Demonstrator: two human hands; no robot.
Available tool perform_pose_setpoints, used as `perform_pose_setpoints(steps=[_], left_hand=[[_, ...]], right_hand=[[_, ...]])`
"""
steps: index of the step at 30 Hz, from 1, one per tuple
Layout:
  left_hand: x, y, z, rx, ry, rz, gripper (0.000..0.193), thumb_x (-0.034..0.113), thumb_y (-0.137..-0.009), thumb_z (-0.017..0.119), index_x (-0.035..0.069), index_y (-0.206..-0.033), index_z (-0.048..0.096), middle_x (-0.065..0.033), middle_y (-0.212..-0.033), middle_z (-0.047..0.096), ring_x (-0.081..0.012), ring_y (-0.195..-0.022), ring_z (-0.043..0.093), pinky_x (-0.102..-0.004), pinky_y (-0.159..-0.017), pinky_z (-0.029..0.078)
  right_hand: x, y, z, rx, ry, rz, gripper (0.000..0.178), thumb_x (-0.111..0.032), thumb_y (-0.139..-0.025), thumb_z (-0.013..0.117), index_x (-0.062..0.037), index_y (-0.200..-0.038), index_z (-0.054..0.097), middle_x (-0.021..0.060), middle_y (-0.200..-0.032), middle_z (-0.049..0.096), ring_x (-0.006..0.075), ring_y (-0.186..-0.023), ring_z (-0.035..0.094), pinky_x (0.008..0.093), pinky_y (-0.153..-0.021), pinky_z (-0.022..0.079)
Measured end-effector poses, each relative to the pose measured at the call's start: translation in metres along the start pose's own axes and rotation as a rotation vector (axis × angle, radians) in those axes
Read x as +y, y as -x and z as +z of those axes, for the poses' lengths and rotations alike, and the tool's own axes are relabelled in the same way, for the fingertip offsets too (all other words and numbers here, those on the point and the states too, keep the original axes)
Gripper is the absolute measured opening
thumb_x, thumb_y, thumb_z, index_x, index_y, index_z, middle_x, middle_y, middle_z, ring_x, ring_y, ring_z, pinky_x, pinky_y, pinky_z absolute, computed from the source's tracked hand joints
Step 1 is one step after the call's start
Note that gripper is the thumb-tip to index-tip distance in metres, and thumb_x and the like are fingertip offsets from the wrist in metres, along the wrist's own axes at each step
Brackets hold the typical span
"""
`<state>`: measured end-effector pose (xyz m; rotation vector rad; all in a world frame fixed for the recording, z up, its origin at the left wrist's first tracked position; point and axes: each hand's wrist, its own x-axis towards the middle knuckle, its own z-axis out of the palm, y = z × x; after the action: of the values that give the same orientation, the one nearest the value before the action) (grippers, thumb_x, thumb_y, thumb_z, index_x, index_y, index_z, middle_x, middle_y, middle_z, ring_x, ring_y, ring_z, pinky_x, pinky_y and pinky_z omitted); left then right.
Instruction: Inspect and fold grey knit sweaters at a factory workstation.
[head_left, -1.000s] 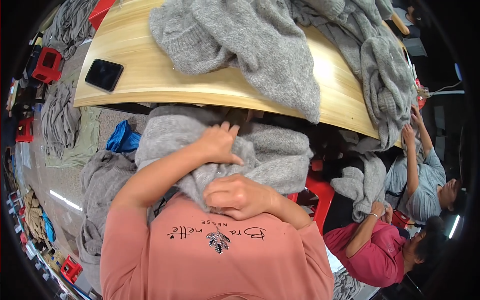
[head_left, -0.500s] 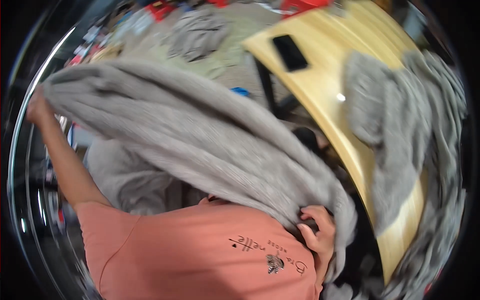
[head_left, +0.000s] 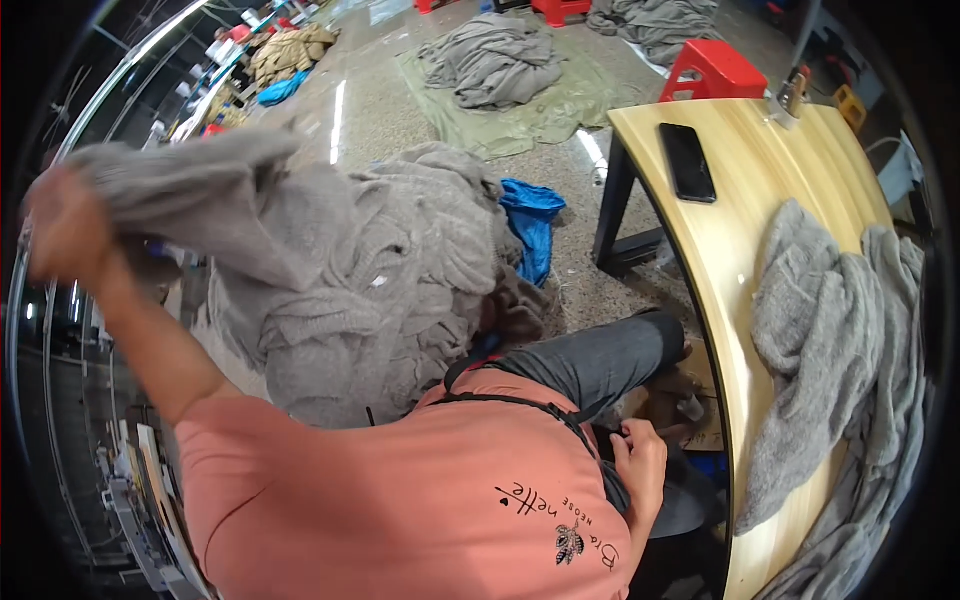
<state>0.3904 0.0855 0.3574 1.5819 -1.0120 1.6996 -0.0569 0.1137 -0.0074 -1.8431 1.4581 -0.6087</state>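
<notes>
Out at the far left, my left hand (head_left: 70, 225), smeared by motion, is closed on a grey knitted garment (head_left: 205, 185). The garment stretches rightward from the hand and hangs down over a large heap of similar grey knitwear (head_left: 410, 270), so where it ends in the heap is hard to tell. My right hand (head_left: 640, 462) rests over my lap, left of the table, with fingers curled in and nothing visible in them. More grey knitted garments (head_left: 825, 350) lie on the right part of the table, partly draped over its far right edge.
The light wood table (head_left: 735, 260) has a curved-looking edge at my right, with a black phone (head_left: 687, 162) on it. A blue plastic bag (head_left: 530, 225) lies beside the heap. Beyond are a grey pile (head_left: 490, 60) on a sheet (head_left: 590, 90) and a red stool (head_left: 715, 70).
The garment stretched across my front has left my right hand and swung left with my left hand, uncovering the heap and my lap. My right hand's fingers have curled in. The view has shifted.
</notes>
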Motion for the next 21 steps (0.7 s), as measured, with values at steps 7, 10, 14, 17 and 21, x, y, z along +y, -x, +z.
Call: perform_pose_setpoints(steps=[7, 10, 14, 17, 21], left_hand=[[-0.004, 0.270, 0.090, -2.300, -0.038, 0.315, 0.025, 0.023, -0.064, 0.064, -0.001, -0.059, 0.061, -0.0182, -0.065, 0.062, -0.0259, -0.055, 0.059, -0.0390, -0.056, 0.047], [0.025, 0.288, 0.078, -1.878, 0.328, 0.510, 0.034, 0.029, -0.062, 0.070, 0.000, -0.078, 0.063, -0.0174, -0.079, 0.061, -0.0338, -0.079, 0.057, -0.0416, -0.069, 0.044], [0.171, 0.220, 0.058, -1.906, 0.697, 0.487, 0.030, 0.016, -0.061, 0.069, 0.001, -0.086, 0.061, -0.0170, -0.072, 0.059, -0.0304, -0.071, 0.058, -0.0381, -0.060, 0.044], [0.284, 0.211, 0.040, -1.655, 1.356, 0.582, 0.035, 0.012, -0.064, 0.067, 0.000, -0.094, 0.057, -0.0161, -0.076, 0.058, -0.0283, -0.069, 0.057, -0.0339, -0.061, 0.045], [0.446, 0.217, -0.036, -1.198, 1.764, 0.870, 0.052, 0.018, -0.064, 0.070, 0.006, -0.110, 0.049, -0.0144, -0.107, 0.053, -0.0303, -0.092, 0.054, -0.0370, -0.076, 0.045]], right_hand=[[0.048, 0.056, 0.005, 0.054, 0.139, 0.355, 0.017, -0.010, -0.069, 0.063, -0.0009, -0.082, 0.057, 0.0182, -0.080, 0.059, 0.0348, -0.072, 0.058, 0.0398, -0.063, 0.045], [0.042, 0.040, 0.007, 0.010, 0.200, 0.288, 0.020, -0.017, -0.073, 0.060, -0.0034, -0.087, 0.056, 0.0154, -0.085, 0.059, 0.0332, -0.078, 0.057, 0.0408, -0.065, 0.047], [0.030, 0.001, 0.002, 0.359, 0.154, 0.188, 0.021, -0.012, -0.071, 0.061, -0.0034, -0.089, 0.055, 0.0148, -0.090, 0.055, 0.0328, -0.079, 0.056, 0.0381, -0.067, 0.047], [0.028, 0.004, -0.024, 0.719, 0.209, 0.180, 0.022, -0.006, -0.069, 0.062, -0.0020, -0.089, 0.053, 0.0144, -0.089, 0.054, 0.0323, -0.076, 0.055, 0.0377, -0.066, 0.047], [0.037, 0.039, -0.030, 0.785, 0.109, 0.343, 0.024, -0.003, -0.068, 0.063, -0.0008, -0.089, 0.052, 0.0143, -0.088, 0.053, 0.0300, -0.073, 0.056, 0.0349, -0.064, 0.047]])
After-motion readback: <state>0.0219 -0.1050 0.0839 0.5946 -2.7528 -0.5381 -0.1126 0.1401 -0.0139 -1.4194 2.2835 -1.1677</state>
